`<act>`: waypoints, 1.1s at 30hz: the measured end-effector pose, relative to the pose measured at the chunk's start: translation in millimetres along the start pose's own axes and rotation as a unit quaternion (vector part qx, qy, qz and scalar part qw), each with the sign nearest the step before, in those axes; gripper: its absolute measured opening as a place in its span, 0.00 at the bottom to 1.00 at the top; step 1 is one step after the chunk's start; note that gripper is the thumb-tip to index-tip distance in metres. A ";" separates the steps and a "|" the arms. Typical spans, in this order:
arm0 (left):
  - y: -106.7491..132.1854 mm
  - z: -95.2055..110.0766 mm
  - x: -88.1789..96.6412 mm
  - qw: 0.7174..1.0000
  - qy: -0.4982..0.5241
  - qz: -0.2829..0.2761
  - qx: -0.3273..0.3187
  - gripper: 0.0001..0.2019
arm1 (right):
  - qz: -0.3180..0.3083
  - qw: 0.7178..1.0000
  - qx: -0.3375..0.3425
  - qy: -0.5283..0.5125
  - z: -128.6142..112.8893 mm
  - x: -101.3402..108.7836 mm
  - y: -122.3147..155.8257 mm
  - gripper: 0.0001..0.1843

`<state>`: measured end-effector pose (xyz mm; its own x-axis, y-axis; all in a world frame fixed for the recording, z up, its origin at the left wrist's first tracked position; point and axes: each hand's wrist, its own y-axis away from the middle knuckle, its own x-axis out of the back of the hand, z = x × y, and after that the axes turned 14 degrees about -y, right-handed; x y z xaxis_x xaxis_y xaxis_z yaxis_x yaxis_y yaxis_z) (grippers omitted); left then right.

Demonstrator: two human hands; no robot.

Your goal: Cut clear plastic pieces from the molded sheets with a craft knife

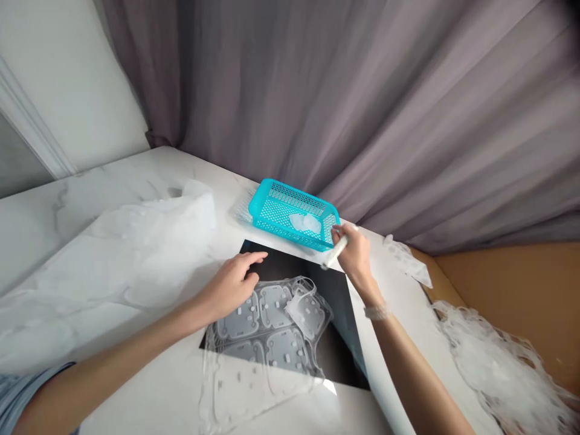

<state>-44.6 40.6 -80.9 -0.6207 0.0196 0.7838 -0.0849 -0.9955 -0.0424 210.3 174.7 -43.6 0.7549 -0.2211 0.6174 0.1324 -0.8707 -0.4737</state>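
Observation:
My right hand (354, 254) is closed round a slim whitish stick-shaped tool (336, 254), whose end points down and left; its exact kind does not show. This hand is at the near right corner of a turquoise perforated basket (290, 228), in which a few small translucent pieces (305, 222) lie. Over the upper left of a stack of clear moulded plastic sheets (285, 347), my left hand (235, 281) hovers or rests, fingers extended and thumb apart, holding nothing. One piece with a looped strip (307, 309) sits tilted on the stack. A black mat (348, 338) lies partly under the sheets.
A large translucent plastic bag (136, 254) spreads over the left of the white marbled table (149, 166). On the right are clear plastic scraps (405, 258), a heap of plastic offcuts (502, 368) and a brown cardboard surface (525, 290). A grey-purple curtain (272, 90) hangs behind.

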 end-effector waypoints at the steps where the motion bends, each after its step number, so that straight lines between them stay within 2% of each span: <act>1: 0.8 -2.4 -2.3 0.998 -0.053 0.014 -0.012 0.25 | -0.010 1.000 -0.010 0.007 1.0 6.4 16.4 0.14; 3: 2.8 -5.7 -6.2 0.994 -0.106 0.026 -0.030 0.22 | -0.052 0.998 -0.033 0.008 2.6 19.3 51.9 0.18; 6: 5.9 -6.1 -10.0 0.987 -0.149 0.024 -0.048 0.18 | -0.154 0.984 -0.082 -0.039 1.6 30.7 96.1 0.20; 9: 7.6 -2.8 -11.8 0.980 -0.189 0.017 -0.058 0.12 | -0.225 0.957 -0.142 -0.120 -5.5 28.6 120.0 0.19; 11: 8.2 -0.9 -12.1 0.977 -0.205 0.011 -0.060 0.07 | -0.236 0.945 -0.159 -0.161 -11.6 23.6 127.1 0.19; 14: 7.9 -0.4 -10.4 0.975 -0.215 0.002 -0.063 0.07 | -0.219 0.942 -0.161 -0.195 -16.1 22.2 129.1 0.18; 17: 5.4 0.5 -7.3 0.975 -0.212 -0.001 -0.064 0.10 | -0.168 0.955 -0.150 -0.193 -7.7 37.1 120.6 0.18; 22: -11.3 11.2 -13.6 0.976 -0.210 -0.003 -0.052 0.07 | -0.040 0.992 -0.113 -0.035 35.2 76.2 84.4 0.17; 26: -30.9 18.2 -25.5 0.972 -0.233 -0.002 -0.039 0.08 | 0.001 0.991 -0.130 0.016 62.8 82.6 63.4 0.14; 28: -33.7 18.3 -27.1 0.968 -0.247 0.006 -0.044 0.09 | 0.019 0.991 -0.135 0.018 60.4 76.1 65.2 0.13; 30: -28.8 16.2 -25.2 0.963 -0.262 0.016 -0.059 0.10 | 0.022 0.991 -0.133 0.005 44.0 65.4 74.8 0.15; 33: -11.7 9.4 -20.3 0.954 -0.281 0.022 -0.102 0.13 | -0.072 0.977 -0.152 -0.130 0.7 44.2 94.2 0.21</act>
<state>-23.7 51.0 -90.5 -0.1162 -0.1318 0.9844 -0.2536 -0.9544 -0.1577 256.7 83.2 -61.4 0.8856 -0.0013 0.4645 0.0827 -0.9836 -0.1604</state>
